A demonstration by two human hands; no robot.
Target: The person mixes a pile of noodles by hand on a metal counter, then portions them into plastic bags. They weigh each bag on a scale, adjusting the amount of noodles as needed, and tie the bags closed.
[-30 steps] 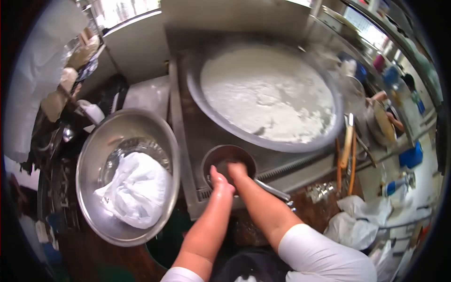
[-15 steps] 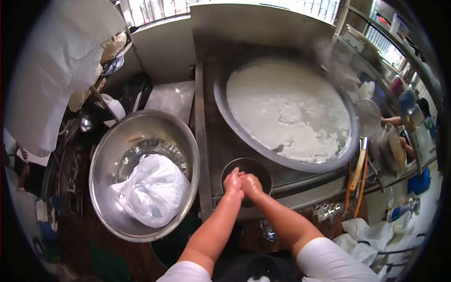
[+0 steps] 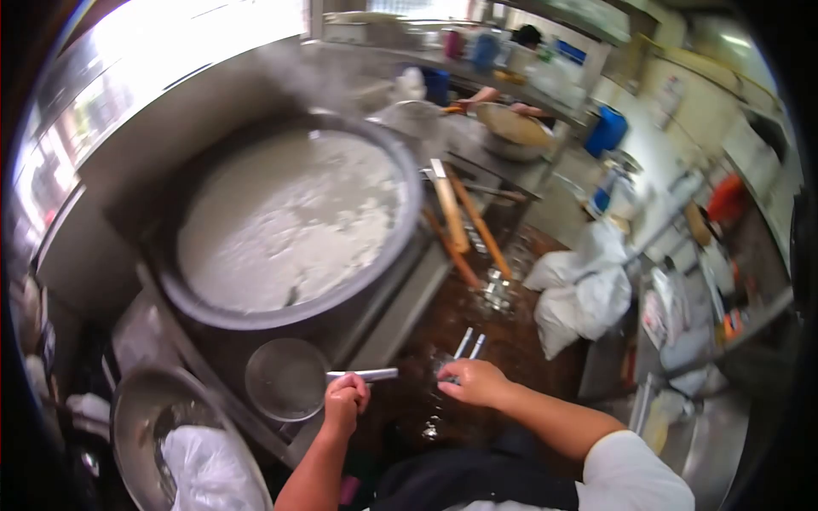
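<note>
A huge round pan (image 3: 405,217) of white liquid with pale curds stands on the stove, steaming. In front of it sits a smaller round metal pan (image 3: 288,380), with a straight metal handle (image 3: 375,374) extending to the right. My left hand (image 3: 343,402) is closed round this handle close to the rim. Over the stove's front side, my right hand (image 3: 474,382) has its fingers curled at a small shiny piece, beside two short pale rods (image 3: 469,343); I cannot tell what it grips.
A steel bowl (image 3: 128,426) with a white plastic bag (image 3: 209,468) is at lower left. Long wooden handles (image 3: 450,209) lean at the large pan's right. White sacks (image 3: 579,294) stand farther right. Behind, another person's hands hold a round basin (image 3: 511,132).
My view has swung right. My hands, together over the small pan before, have parted: the left has taken its handle, the right has moved away to the right.
</note>
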